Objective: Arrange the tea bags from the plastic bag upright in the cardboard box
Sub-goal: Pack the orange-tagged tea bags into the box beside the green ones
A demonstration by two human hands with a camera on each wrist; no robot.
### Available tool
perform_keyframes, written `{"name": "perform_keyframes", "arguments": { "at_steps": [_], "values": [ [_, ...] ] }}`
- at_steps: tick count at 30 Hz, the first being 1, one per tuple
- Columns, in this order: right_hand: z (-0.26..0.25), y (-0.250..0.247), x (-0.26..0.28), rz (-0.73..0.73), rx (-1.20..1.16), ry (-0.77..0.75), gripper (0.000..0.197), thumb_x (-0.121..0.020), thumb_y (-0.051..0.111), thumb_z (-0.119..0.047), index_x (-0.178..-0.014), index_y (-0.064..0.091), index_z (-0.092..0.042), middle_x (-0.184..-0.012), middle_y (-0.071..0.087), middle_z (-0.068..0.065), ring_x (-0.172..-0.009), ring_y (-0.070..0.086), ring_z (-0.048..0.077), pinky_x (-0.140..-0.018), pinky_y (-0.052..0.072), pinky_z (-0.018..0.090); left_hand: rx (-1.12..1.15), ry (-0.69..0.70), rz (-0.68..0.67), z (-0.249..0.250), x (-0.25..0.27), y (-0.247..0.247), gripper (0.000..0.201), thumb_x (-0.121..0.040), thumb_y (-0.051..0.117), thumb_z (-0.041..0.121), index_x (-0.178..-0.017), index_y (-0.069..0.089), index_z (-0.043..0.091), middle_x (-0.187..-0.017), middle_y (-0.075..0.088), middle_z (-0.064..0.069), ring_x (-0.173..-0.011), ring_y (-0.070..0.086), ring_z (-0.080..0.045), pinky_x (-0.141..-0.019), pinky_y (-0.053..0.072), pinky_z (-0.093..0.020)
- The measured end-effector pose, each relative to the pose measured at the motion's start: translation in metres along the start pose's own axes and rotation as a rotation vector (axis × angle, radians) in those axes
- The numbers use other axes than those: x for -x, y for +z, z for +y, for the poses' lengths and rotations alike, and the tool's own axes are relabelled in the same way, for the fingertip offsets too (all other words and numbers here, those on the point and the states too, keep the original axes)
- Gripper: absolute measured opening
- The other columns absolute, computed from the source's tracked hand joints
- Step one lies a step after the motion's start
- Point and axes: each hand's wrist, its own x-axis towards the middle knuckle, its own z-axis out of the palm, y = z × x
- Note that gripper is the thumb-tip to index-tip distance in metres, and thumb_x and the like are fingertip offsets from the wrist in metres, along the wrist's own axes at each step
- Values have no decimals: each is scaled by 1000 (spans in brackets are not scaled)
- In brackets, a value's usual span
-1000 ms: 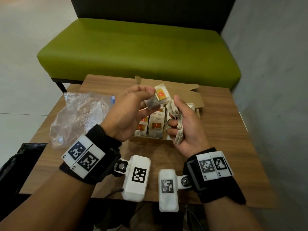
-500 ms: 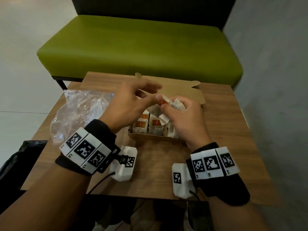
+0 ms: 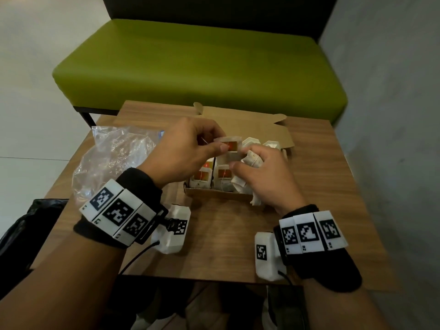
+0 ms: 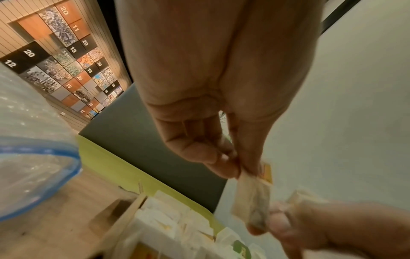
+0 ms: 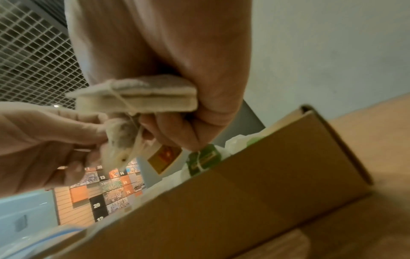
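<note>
The crinkled clear plastic bag (image 3: 112, 160) lies slack and looks emptied on the wood-grain table (image 3: 226, 246), while the open brown cardboard box (image 3: 221, 195) already holds rows of upright bags, so little seems left. The right hand (image 3: 264, 179) clutches a bundle of soft papery tea bags (image 5: 142, 98). The left hand (image 3: 183, 153) pinches one orange-tagged tea bag (image 3: 229, 146) above the box.

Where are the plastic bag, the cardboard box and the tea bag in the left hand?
plastic bag (image 3: 114, 160): head view, its crumpled middle.
cardboard box (image 3: 214, 196): head view, its near wall.
tea bag (image 3: 232, 146): head view, its orange tag, pinched by the left hand (image 3: 183, 151).
</note>
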Motion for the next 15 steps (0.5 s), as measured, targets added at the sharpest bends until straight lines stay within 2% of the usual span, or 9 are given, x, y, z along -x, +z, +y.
{"name": "perform_keyframes", "arguments": {
  "at_steps": [2,4,6,7,9,11,13,15],
  "values": [
    [6,-6,-1,47,25,54,3,-85,74,-20,-86,74,-23,-84,74,-3,-80,71,14,-77,61,47,-63,-37,-79,-6,-1,1,6,-87,73,27,-83,70,26,-72,67,2,-60,55,-7,-53,43,-21],
    [8,-11,0,98,-16,103,3,-87,72,-16,-85,74,-14,-83,74,3,-75,68,12,-74,59,45,-130,-69,-167,-11,0,7,8,-87,74,26,-81,68,27,-71,67,2,-62,59,-11,-56,48,-27],
    [7,-13,1,122,-46,140,11,-88,71,-15,-89,72,-5,-87,73,12,-72,65,14,-72,58,47,-223,-53,-237,-14,1,15,9,-87,74,26,-81,68,24,-72,66,4,-68,62,-14,-63,52,-34],
    [6,-14,2,113,-45,151,11,-89,71,-15,-90,73,-4,-88,73,13,-72,66,15,-73,58,46,-283,-45,-265,-14,1,18,10,-87,73,27,-81,66,24,-73,64,6,-72,61,-14,-67,52,-35],
    [6,-15,3,42,-17,168,4,-88,72,-15,-86,75,-12,-86,75,7,-77,70,17,-76,60,45,-424,-39,-300,-15,2,24,16,-89,70,29,-81,56,30,-72,54,15,-76,54,-13,-73,45,-33],
    [5,-16,3,-68,75,167,5,-86,74,-18,-82,76,-21,-83,75,0,-81,72,18,-80,61,46,-579,-14,-303,-16,3,29,19,-90,66,32,-83,49,36,-71,44,17,-79,47,-12,-82,41,-36],
    [3,-16,4,-167,215,151,6,-85,73,-23,-81,78,-23,-82,75,-4,-82,70,14,-80,60,44,-685,-16,-290,-15,3,31,19,-91,63,35,-83,45,35,-71,42,15,-82,44,-14,-92,36,-40],
    [0,-16,4,-235,371,136,10,-87,70,-29,-85,78,-22,-85,75,-4,-82,67,11,-77,59,39,-733,-29,-275,-15,3,33,20,-91,62,35,-82,44,34,-70,40,15,-83,43,-14,-93,32,-40]
  ]
}}
